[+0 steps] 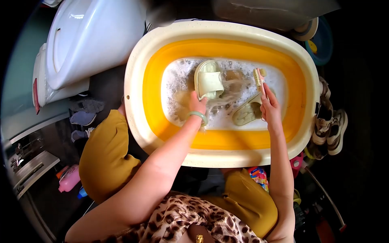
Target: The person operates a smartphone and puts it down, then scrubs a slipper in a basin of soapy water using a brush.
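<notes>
slipper in my hand: the pale green slipper [210, 81] is in the tub, a bit left of the middle, over the soapy water, with its strap facing up.
left hand: my left hand [197, 104] holds the slipper by the end close to me. my fingers are closed on it, but some are hidden, so i cannot tell how they all sit.
bracelet: a light green bracelet [198, 116] goes around my left wrist.
water: the soapy water [184, 67] has white foam and bubbles, and it looks stirred up beside the slipper.
brush: the pink brush [260, 79] is up over the water, bristles at the far end.
right hand: my right hand [270, 107] has its fingers wrapped around the handle of the brush.
other slipper: the other slipper [246, 113] lies in the foam, near my right hand, tilted.
tub: the tub [223, 30] is orange inside with a wide cream rim.
pants: my mustard pants [107, 158] show at the near side of the tub.
shoes: worn shoes [337, 131] sit just beside the tub on the right.
bowl: a blue bowl [323, 44] is at the far right corner.
bottle: a pink bottle [69, 178] is down on the left.
</notes>
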Action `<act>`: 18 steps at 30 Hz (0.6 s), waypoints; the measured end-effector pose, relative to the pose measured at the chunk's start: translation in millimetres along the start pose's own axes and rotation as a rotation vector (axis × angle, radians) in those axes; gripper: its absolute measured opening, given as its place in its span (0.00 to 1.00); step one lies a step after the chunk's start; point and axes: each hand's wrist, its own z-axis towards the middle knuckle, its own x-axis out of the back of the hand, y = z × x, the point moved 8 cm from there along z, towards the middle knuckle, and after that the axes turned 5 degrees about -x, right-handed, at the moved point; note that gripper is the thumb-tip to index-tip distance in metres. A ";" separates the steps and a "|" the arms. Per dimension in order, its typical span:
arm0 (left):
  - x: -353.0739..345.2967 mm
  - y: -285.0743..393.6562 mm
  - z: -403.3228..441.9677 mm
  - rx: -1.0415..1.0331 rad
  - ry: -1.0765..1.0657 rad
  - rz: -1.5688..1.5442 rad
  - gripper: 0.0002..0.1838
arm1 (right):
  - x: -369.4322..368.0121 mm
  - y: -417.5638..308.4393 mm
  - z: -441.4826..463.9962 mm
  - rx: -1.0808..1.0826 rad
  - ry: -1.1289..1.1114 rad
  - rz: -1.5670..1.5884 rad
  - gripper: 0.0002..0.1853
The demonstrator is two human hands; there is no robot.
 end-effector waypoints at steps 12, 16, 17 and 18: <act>-32.4 5.1 -35.1 0.388 -0.361 -1.145 0.23 | -18.8 -20.4 -75.7 -0.085 -0.275 -0.258 0.24; -18.9 13.4 -48.1 0.283 -0.356 -1.238 0.20 | -48.8 -23.8 -96.9 -0.084 -0.341 -0.537 0.23; -15.5 12.5 -49.4 0.269 -0.356 -1.285 0.19 | -58.1 -15.0 -96.1 -0.074 -0.333 -0.650 0.22; -16.9 7.6 -48.8 0.262 -0.354 -1.301 0.19 | -72.9 -11.2 -95.6 -0.049 -0.323 -0.647 0.22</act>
